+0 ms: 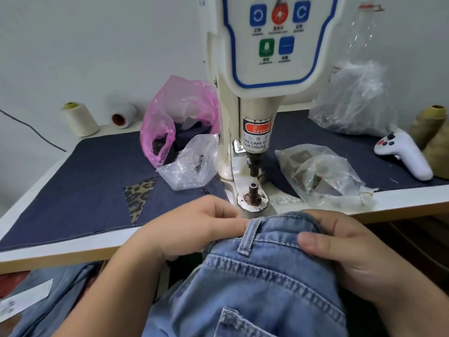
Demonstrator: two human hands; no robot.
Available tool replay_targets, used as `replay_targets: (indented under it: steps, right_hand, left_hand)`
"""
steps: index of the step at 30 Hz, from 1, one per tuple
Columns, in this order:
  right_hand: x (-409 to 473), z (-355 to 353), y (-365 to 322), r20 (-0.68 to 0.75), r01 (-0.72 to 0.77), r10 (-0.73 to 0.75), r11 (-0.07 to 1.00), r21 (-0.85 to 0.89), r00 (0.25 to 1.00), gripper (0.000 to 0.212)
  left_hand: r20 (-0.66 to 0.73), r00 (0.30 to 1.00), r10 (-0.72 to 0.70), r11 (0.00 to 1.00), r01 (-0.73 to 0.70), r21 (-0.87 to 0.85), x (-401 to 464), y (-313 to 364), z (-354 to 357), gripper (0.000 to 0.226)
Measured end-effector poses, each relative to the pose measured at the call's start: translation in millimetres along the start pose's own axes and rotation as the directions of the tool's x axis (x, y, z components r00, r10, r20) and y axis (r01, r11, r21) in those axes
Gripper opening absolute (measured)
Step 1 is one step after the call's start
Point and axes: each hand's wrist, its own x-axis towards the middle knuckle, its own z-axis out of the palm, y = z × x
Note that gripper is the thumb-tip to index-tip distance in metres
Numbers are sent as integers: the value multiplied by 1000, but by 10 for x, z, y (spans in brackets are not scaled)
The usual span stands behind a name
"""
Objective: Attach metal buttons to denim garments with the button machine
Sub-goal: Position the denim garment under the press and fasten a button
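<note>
Head view looks down over my two hands at the near edge of the table (73,249), with the button machine (252,98) standing straight ahead. My left hand (194,229) has its fingers curled, pinching the waistband of the light blue jeans (267,283) just left of a belt loop (249,235). My right hand (340,249) grips the same waistband from the other side, thumb lying flat on top of the denim and the other fingers folded over the edge. The jeans hang from the table edge toward my lap, back pocket showing at the bottom, and the waistband sits just in front of the machine's lower die post (253,190), not yet on it. Above the post hangs the upper punch (254,164), under a red warning label (257,127).

A dark denim cloth (85,190) covers the table, with a leopard-print scrap (139,197) lying on it. Left of the machine are a pink plastic bag (175,113) holding dark fabric pieces and a small clear bag (192,164). Right of it, a clear bag of metal parts (320,176) lies near the edge, a larger crumpled clear bag (352,100) sits behind, and a white handheld controller (403,154) lies beside tan thread cones (430,127). Two cream thread cones (81,119) are at the far left.
</note>
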Motion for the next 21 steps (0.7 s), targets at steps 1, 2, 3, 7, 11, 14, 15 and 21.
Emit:
replay_targets:
  steps: [1, 2, 3, 7, 11, 14, 15, 21]
  right_hand:
    - [32, -6, 11, -74, -5, 4, 1000, -12, 997, 50]
    - [71, -29, 20, -147, -8, 6, 1000, -15, 989, 52]
    - [110, -57, 17, -225, -8, 5, 1000, -11, 974, 50]
    - [357, -168, -73, -365, 24, -17, 1000, 13, 931, 31]
    - [614, -228, -135, -345, 20, -12, 1000, 19, 939, 27]
    - [761, -324, -119, -389, -19, 33, 999, 39, 921, 27]
    - [799, -347, -109, -386, -34, 48, 999, 42, 921, 26]
    - [999, -477, -72, -366, -36, 103, 982, 185, 925, 22]
  left_hand:
    - [55, 999, -1, 999, 3, -36, 9, -63, -26, 20]
    - [88, 996, 14, 998, -8, -67, 19, -124, -51, 14]
    - [97, 995, 36, 995, -26, -100, 36, -185, -68, 9]
    - [1, 992, 130, 958, -125, -260, 147, -409, -49, 10]
    - [-226, 969, 102, 898, -187, -399, 362, -443, -58, 23]
    - [-332, 943, -35, 910, -107, -401, 536, -407, -130, 21]
    - [-359, 928, -104, 909, -57, -413, 610, -401, -166, 15]
    - [-400, 858, -322, 927, 200, -319, 878, -394, -369, 20]
